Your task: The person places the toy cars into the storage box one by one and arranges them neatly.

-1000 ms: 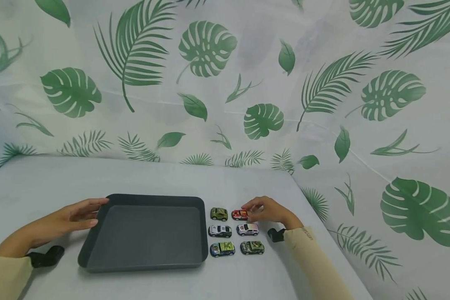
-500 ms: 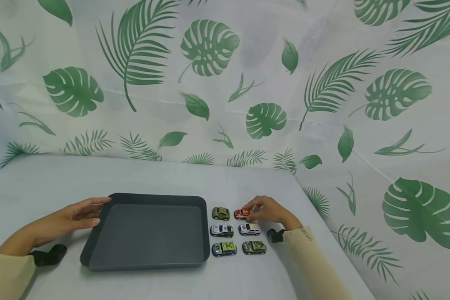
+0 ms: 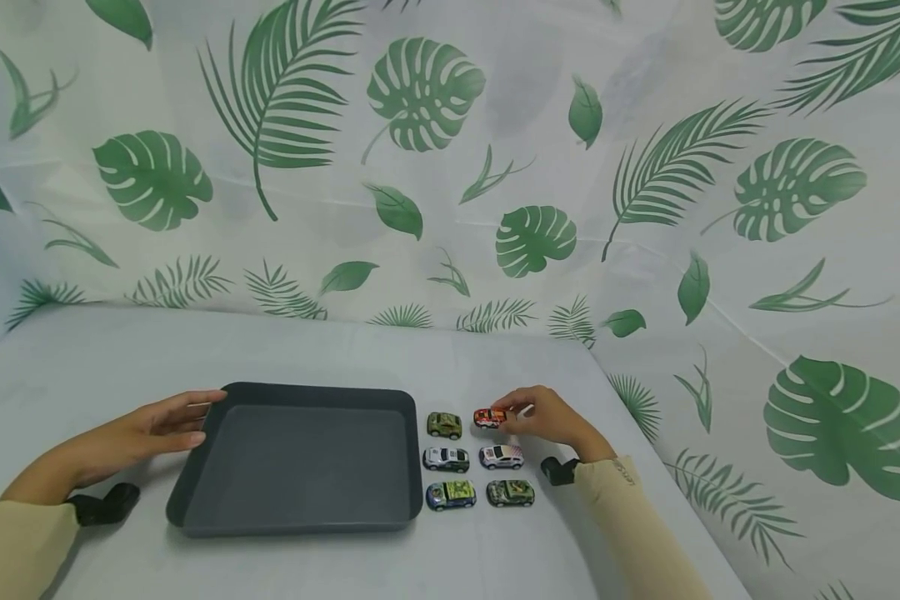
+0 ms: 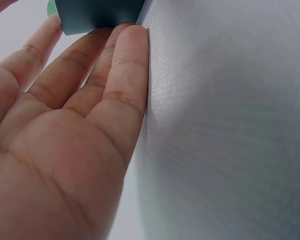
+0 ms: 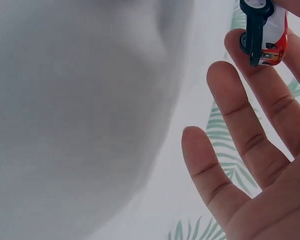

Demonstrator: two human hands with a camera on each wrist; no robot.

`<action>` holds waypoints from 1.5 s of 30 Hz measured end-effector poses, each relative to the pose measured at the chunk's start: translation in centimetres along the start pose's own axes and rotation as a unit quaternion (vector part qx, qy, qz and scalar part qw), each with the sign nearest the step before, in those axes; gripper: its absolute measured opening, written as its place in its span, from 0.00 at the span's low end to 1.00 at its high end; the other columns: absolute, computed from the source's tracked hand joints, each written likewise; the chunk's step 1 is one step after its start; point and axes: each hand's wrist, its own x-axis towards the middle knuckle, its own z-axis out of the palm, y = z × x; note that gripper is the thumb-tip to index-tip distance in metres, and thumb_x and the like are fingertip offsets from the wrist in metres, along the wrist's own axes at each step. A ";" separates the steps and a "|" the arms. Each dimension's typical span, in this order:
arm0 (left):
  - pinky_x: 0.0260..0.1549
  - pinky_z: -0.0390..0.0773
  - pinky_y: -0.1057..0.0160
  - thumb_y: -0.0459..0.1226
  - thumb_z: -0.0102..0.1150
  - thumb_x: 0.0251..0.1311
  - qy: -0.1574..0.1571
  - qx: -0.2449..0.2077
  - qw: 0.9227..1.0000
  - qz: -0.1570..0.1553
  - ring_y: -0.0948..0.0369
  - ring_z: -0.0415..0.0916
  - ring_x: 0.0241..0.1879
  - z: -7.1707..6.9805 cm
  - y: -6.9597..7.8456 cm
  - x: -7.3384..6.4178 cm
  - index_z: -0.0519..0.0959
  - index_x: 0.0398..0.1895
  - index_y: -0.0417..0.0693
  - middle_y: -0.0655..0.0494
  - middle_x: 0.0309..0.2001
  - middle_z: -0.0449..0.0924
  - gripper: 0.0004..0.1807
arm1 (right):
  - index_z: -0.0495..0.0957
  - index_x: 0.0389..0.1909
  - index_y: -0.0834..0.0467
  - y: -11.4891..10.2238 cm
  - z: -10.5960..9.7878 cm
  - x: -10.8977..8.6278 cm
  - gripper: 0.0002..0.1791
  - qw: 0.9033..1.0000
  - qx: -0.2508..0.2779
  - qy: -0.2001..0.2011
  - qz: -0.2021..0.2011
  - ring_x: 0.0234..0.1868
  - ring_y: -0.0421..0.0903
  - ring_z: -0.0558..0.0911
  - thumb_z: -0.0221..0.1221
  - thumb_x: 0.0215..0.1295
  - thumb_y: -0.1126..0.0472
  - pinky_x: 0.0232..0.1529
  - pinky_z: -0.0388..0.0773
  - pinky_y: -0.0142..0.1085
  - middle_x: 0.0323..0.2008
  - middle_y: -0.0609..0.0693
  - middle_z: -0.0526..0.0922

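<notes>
My right hand pinches a red toy car between thumb and fingers. In the right wrist view the red car is off the tabletop, with its wheels showing, and the other fingers spread away from it. At the left, my left hand touches the left side of a dark grey tray with its fingers fairly straight. The left wrist view shows fingertips of the left hand against the tray's wall.
Right of the tray stand a green camouflage car, a white-and-black car, a white car, a blue-and-yellow car and a dark camouflage car. A leaf-print cloth hangs behind the white table.
The right hand has raised the red car slightly off the table, away from the other cars. The left hand stays at the tray. The head view has shifted a little.
</notes>
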 end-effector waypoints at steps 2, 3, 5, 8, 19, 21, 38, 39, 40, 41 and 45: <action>0.63 0.77 0.46 0.38 0.51 0.85 -0.001 -0.001 1.000 0.001 0.18 0.45 0.77 0.0 0.0 0.0 0.45 0.86 0.31 0.18 0.82 0.38 0.39 | 0.90 0.53 0.63 -0.2 0.0 0.0 0.15 1.000 -0.001 -0.002 -0.004 0.49 0.47 0.83 0.74 0.66 0.64 0.55 0.82 0.51 0.51 0.56 0.91; 0.63 0.77 0.47 0.38 0.51 0.85 -0.001 -0.001 1.000 0.001 0.18 0.45 0.77 0.0 0.0 0.0 0.45 0.86 0.31 0.17 0.82 0.38 0.39 | 0.90 0.53 0.63 -0.4 0.0 0.0 0.15 1.000 -0.002 -0.002 -0.006 0.49 0.47 0.83 0.74 0.66 0.64 0.55 0.82 0.51 0.51 0.56 0.91; 0.63 0.78 0.47 0.38 0.51 0.85 0.000 0.002 1.000 0.002 0.18 0.45 0.77 0.0 0.1 0.0 0.45 0.86 0.31 0.17 0.82 0.38 0.39 | 0.90 0.53 0.63 -0.7 -0.1 0.0 0.15 1.000 -0.002 -0.004 -0.009 0.49 0.47 0.84 0.73 0.67 0.64 0.56 0.83 0.51 0.51 0.55 0.91; 0.63 0.77 0.45 0.38 0.51 0.85 0.000 0.001 1.000 0.003 0.18 0.45 0.77 0.0 0.1 0.0 0.45 0.86 0.32 0.17 0.82 0.37 0.39 | 0.90 0.54 0.63 -1.5 -0.2 -0.1 0.15 1.000 -0.001 -0.003 -0.010 0.50 0.47 0.84 0.73 0.68 0.64 0.57 0.82 0.53 0.51 0.55 0.91; 0.65 0.75 0.35 0.39 0.51 0.85 0.002 0.003 1.000 -0.005 0.18 0.45 0.77 0.2 0.5 -0.2 0.44 0.87 0.33 0.17 0.82 0.37 0.40 | 0.88 0.54 0.65 -3.5 0.4 0.1 0.16 0.999 0.007 0.007 -0.045 0.47 0.46 0.85 0.73 0.68 0.63 0.56 0.83 0.59 0.48 0.54 0.91; 0.66 0.73 0.32 0.39 0.51 0.85 0.001 0.002 1.000 -0.008 0.18 0.44 0.78 0.2 0.5 -0.2 0.44 0.87 0.33 0.17 0.82 0.37 0.40 | 0.88 0.54 0.65 -3.6 0.6 0.3 0.16 0.999 0.009 0.008 -0.049 0.47 0.45 0.85 0.73 0.68 0.63 0.56 0.83 0.59 0.47 0.53 0.91; 0.67 0.69 0.29 0.40 0.51 0.86 0.002 -0.007 1.000 -0.012 0.19 0.42 0.78 0.2 0.5 -0.3 0.45 0.87 0.35 0.20 0.83 0.35 0.39 | 0.88 0.55 0.64 -5.7 1.7 0.8 0.16 0.996 0.023 0.012 -0.082 0.48 0.45 0.85 0.71 0.70 0.61 0.57 0.83 0.58 0.48 0.52 0.91; 0.67 0.69 0.28 0.40 0.51 0.86 0.002 -0.008 1.000 -0.013 0.19 0.42 0.78 0.2 0.5 -0.3 0.45 0.87 0.35 0.20 0.83 0.35 0.39 | 0.88 0.55 0.64 -5.8 1.8 0.9 0.16 0.996 0.022 0.013 -0.084 0.48 0.45 0.85 0.71 0.70 0.61 0.56 0.83 0.58 0.48 0.52 0.91; 0.67 0.69 0.28 0.40 0.51 0.86 0.001 -0.010 1.000 -0.013 0.19 0.42 0.78 0.2 0.5 -0.3 0.45 0.87 0.35 0.20 0.83 0.35 0.39 | 0.88 0.55 0.64 -5.9 1.9 0.9 0.16 0.996 0.021 0.014 -0.085 0.48 0.45 0.85 0.71 0.70 0.61 0.56 0.83 0.57 0.48 0.52 0.91; 0.67 0.68 0.27 0.40 0.51 0.86 0.001 -0.011 1.000 -0.013 0.19 0.42 0.78 0.2 0.5 -0.3 0.45 0.87 0.35 0.20 0.83 0.35 0.39 | 0.88 0.55 0.63 -6.0 2.0 1.0 0.16 0.996 0.020 0.015 -0.085 0.48 0.45 0.85 0.71 0.71 0.61 0.56 0.83 0.57 0.47 0.52 0.91; 0.68 0.67 0.27 0.40 0.50 0.86 0.000 -0.015 1.000 -0.012 0.20 0.41 0.79 0.2 0.4 -0.2 0.45 0.87 0.36 0.21 0.83 0.35 0.39 | 0.88 0.55 0.63 -6.6 2.3 1.1 0.16 0.996 0.018 0.018 -0.084 0.48 0.45 0.85 0.72 0.70 0.61 0.56 0.84 0.57 0.47 0.51 0.91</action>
